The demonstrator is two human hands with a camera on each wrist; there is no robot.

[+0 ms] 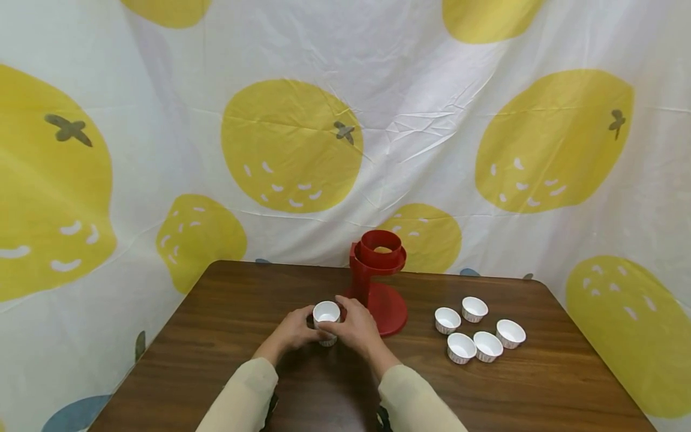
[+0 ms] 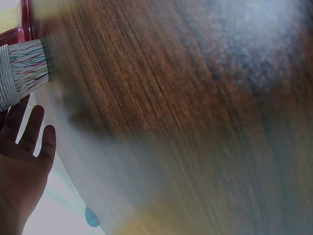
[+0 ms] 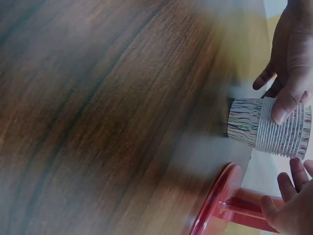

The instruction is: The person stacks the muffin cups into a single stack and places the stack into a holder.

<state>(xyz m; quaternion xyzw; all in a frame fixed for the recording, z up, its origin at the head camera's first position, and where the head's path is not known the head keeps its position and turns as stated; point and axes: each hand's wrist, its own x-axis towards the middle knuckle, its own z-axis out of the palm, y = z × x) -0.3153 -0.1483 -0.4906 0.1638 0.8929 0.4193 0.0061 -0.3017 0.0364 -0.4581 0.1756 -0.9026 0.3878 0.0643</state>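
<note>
A stack of white paper cups (image 1: 326, 313) stands upright near the table's middle, its wavy coloured stripes (image 3: 243, 120) showing in the right wrist view. My left hand (image 1: 296, 330) grips this stack from the left, thumb pressed on its side. From the right comes my right hand (image 1: 357, 326), its thumb across the front of the upper stack. In the right wrist view the spread fingers (image 3: 286, 187) of that hand reach the stack's upper end; its thumb is hidden there. The left wrist view shows several straight fingers (image 2: 32, 129) of my left hand beside the cups.
Just behind and right of my hands stands a red stand (image 1: 385, 309) with a ring-shaped holder (image 1: 380, 258) on top. Several separate white paper cups (image 1: 461, 348) sit on the right of the brown wooden table (image 1: 540, 384). A lemon-print cloth (image 1: 410, 138) hangs behind the table.
</note>
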